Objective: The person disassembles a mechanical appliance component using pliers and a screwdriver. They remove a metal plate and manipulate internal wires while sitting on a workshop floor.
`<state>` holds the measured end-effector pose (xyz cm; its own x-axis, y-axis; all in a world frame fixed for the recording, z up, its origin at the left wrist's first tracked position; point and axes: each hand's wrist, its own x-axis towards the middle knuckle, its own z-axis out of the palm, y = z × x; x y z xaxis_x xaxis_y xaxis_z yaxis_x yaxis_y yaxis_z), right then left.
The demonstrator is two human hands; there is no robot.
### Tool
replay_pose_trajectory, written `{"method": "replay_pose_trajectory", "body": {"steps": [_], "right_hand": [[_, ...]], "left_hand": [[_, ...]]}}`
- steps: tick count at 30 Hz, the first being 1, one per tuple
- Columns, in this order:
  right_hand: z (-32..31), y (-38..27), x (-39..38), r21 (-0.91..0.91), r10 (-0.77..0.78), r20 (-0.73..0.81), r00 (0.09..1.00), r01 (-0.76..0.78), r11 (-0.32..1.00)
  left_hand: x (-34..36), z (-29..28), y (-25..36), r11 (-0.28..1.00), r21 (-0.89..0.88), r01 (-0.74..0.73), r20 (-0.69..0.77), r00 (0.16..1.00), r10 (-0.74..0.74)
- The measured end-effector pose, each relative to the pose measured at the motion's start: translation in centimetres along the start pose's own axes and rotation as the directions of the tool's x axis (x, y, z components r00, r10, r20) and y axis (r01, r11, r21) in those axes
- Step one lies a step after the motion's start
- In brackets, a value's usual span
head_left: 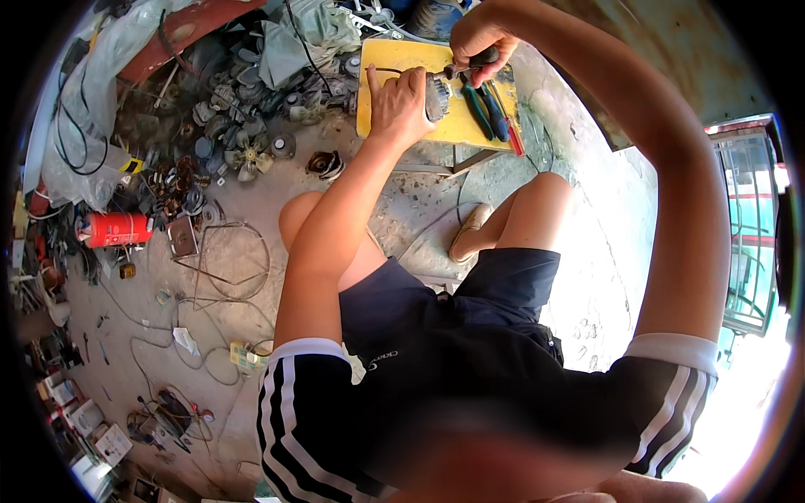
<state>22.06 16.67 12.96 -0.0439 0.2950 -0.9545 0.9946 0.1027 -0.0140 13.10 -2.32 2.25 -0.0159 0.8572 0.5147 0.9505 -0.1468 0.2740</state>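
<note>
My left hand grips a grey, round, ribbed metal part, which looks like a small motor, against a yellow tabletop. From the far right my right hand reaches over, its fingers closed round the dark handle of a screwdriver. The tool's tip end lies at the upper right side of the metal part; the exact contact is too small to tell. Beside the part, on the yellow top, lie green-handled pliers, a blue-handled tool and a red-handled screwdriver.
A heap of motor and fan parts covers the floor at the far left. Nearer are a red cylinder, a bent wire frame and loose cables. A round copper-coloured motor piece sits near the table.
</note>
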Motion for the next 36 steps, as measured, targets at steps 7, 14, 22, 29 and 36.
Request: {"method": "replay_pose_trajectory", "body": {"steps": [7, 14, 22, 29, 36], "right_hand": [[-1.1, -4.2, -4.1, -0.36, -0.012, -0.027, 1.0, 0.001, 0.933], [-0.2, -4.7, -4.1, -0.379, -0.011, 0.05, 0.999, 0.029, 0.925], [3.2, -1.3, -4.2, -0.473, -0.397, -0.181, 0.9, 0.275, 0.837], [11.0, -0.4, -9.3, -0.796, -0.653, -0.467, 0.597, 0.038, 0.604], [16.9, 2.2, -0.8, -0.702, -0.714, -0.697, 0.067, 0.14, 0.699]], "left_hand": [[-0.6, -0.4, 0.0, 1.0, -0.006, 0.0, 0.034, 0.999, 0.0], [-1.0, -0.4, 0.3, 1.0, -0.022, 0.004, 0.046, 0.999, -0.003], [-1.0, -0.7, 0.2, 0.998, -0.046, 0.034, 0.078, 0.996, -0.031], [-1.3, -0.8, -0.5, 0.997, -0.048, 0.052, 0.067, 0.997, -0.049], [-1.2, -0.3, -2.6, 0.932, -0.2, 0.304, 0.174, 0.947, -0.271]]}}
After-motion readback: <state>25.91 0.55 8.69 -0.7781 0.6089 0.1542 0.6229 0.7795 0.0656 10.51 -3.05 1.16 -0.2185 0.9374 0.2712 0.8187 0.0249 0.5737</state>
